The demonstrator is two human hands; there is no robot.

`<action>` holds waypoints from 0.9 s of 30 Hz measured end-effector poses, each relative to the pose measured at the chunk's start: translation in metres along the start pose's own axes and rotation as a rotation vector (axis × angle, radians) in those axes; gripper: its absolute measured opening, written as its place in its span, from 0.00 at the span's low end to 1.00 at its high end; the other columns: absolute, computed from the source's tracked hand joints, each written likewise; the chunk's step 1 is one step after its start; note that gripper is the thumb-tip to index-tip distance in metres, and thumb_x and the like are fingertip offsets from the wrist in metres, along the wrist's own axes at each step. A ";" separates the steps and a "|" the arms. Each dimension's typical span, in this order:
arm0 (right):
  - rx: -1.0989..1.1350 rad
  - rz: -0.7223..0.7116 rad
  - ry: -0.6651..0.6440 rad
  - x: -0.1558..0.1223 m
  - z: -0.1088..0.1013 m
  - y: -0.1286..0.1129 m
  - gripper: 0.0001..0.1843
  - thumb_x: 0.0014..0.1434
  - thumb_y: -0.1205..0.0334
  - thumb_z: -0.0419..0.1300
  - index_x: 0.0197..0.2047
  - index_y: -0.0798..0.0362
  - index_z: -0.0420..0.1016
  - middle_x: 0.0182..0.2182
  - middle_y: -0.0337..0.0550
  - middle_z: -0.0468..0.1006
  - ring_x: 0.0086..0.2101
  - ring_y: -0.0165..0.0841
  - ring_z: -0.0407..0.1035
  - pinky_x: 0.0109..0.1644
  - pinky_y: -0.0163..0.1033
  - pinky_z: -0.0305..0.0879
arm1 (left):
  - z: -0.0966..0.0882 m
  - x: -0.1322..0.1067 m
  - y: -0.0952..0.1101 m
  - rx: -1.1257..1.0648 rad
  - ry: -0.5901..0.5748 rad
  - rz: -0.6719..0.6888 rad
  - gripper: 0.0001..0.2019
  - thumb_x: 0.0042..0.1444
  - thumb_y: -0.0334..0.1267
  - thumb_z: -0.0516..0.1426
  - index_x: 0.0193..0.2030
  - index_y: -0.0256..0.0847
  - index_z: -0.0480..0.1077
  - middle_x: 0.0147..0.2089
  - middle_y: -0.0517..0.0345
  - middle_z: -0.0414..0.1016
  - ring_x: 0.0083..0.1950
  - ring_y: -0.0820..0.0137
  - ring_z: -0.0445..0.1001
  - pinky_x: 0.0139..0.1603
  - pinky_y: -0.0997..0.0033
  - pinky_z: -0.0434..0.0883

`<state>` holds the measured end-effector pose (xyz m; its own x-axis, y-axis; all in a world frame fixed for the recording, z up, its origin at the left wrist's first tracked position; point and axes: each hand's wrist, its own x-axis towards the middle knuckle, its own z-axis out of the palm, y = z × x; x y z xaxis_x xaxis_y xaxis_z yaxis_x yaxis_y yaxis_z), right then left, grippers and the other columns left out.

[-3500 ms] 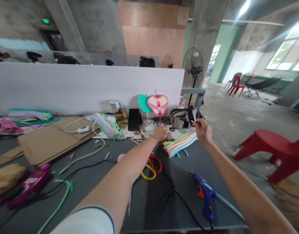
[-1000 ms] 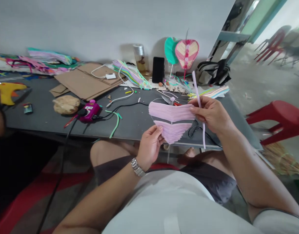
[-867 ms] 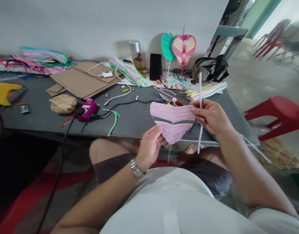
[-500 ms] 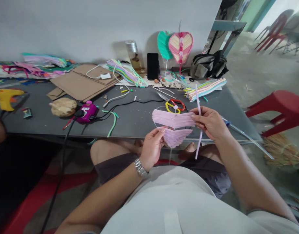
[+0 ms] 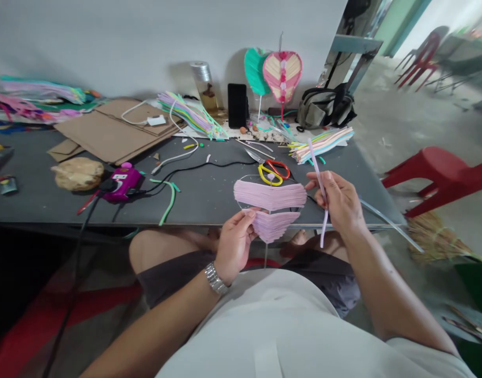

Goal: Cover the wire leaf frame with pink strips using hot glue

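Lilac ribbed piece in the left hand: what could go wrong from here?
1. The left hand pinches the lilac piece only at its lower left edge, so it might tilt or twist.
2. A gap runs across the piece; the rows bordering it could shift if loose.
3. The right hand holds the lilac strip partway along with both ends free, so it might bend.

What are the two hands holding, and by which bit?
The left hand pinches the lilac fan by the left edge of its lower part. The right hand holds a lilac strip near its middle.
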<state>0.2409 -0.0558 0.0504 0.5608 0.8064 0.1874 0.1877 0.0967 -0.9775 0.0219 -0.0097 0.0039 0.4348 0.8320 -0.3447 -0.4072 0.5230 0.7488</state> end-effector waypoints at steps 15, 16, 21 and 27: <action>-0.669 -0.787 -0.125 -0.057 0.040 0.001 0.06 0.68 0.70 0.58 0.43 0.53 0.77 0.38 0.48 0.78 0.39 0.36 0.72 0.43 0.40 0.69 | 0.003 -0.002 -0.005 -0.082 -0.049 0.064 0.14 0.48 0.43 0.71 0.35 0.39 0.75 0.30 0.62 0.78 0.28 0.77 0.74 0.29 0.79 0.70; -0.702 -0.813 -0.112 -0.057 0.043 0.002 0.06 0.67 0.70 0.58 0.43 0.53 0.77 0.38 0.48 0.78 0.39 0.36 0.72 0.42 0.40 0.69 | 0.003 -0.002 -0.005 -0.083 -0.048 0.072 0.14 0.48 0.43 0.71 0.34 0.39 0.75 0.29 0.63 0.77 0.28 0.77 0.73 0.29 0.79 0.70; -0.793 -0.895 -0.105 -0.053 0.052 0.008 0.07 0.65 0.73 0.59 0.39 0.53 0.78 0.35 0.47 0.77 0.35 0.35 0.70 0.38 0.39 0.67 | 0.002 -0.001 -0.003 -0.072 -0.048 0.095 0.14 0.48 0.44 0.71 0.36 0.39 0.76 0.31 0.61 0.78 0.29 0.75 0.74 0.31 0.76 0.71; -0.798 -0.913 -0.106 -0.051 0.051 0.010 0.09 0.65 0.74 0.58 0.41 0.52 0.77 0.35 0.45 0.77 0.35 0.35 0.70 0.39 0.40 0.66 | 0.003 -0.005 0.001 -0.044 -0.070 0.097 0.15 0.49 0.45 0.71 0.37 0.39 0.75 0.34 0.59 0.80 0.30 0.75 0.76 0.32 0.77 0.72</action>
<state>0.1731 -0.0663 0.0258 -0.0987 0.6765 0.7298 0.9431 0.2976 -0.1484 0.0216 -0.0134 0.0077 0.4459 0.8649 -0.2305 -0.4845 0.4498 0.7503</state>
